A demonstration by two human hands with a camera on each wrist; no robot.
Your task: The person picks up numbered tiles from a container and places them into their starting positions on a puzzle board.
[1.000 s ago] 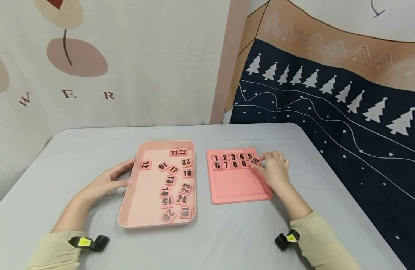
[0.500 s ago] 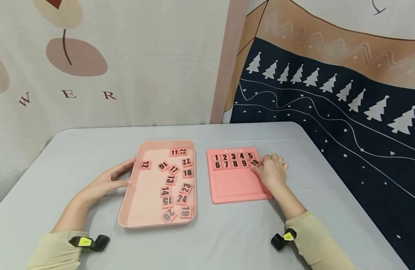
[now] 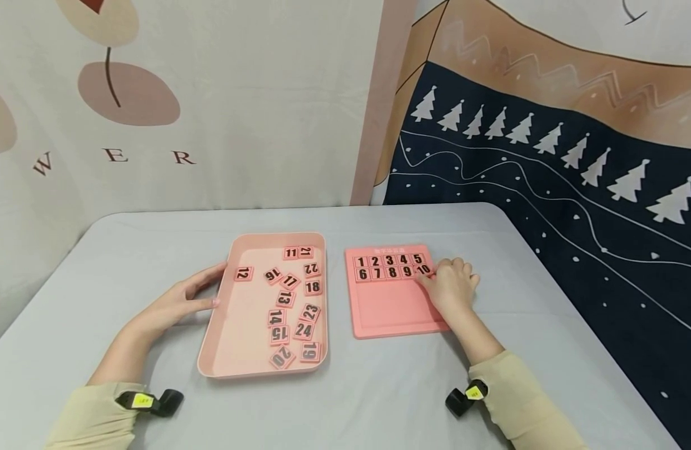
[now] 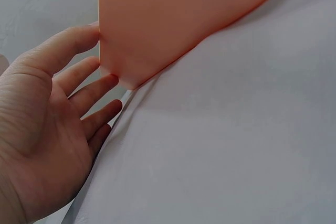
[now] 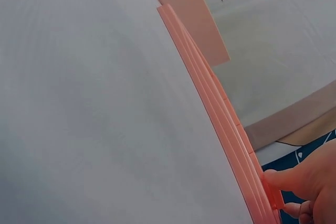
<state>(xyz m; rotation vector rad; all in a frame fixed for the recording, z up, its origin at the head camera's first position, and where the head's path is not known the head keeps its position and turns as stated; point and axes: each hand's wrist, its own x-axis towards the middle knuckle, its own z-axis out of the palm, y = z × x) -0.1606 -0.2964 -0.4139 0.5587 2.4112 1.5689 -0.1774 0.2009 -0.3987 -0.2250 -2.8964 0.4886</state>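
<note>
1. Pink square tile with a black 10 [image 3: 423,269]: at the right grip's fingertips, slightly askew, right end of the second row.
2. Right grip [image 3: 455,289]: narrow, thumb and fingers pinching that tile.
3. Pink rectangular plastic-looking board [image 3: 387,309]: below and left of the right grip; neighbouring tiles 1–9 [image 3: 392,272] in two rows.
4. Risk, judged: uneven thumb pressure could catch the tile on its neighbour or the raised rim, or knock the row crooked.
5. Left grip [image 3: 175,303]: wide, fingers extended, touching the pale-pink rounded-corner tray [image 3: 233,344] to its right. A nudge might slide loose numbered tiles [image 3: 285,299].
6. Cloth-covered grey-white counter [image 3: 373,390]: beneath both grips.
</note>
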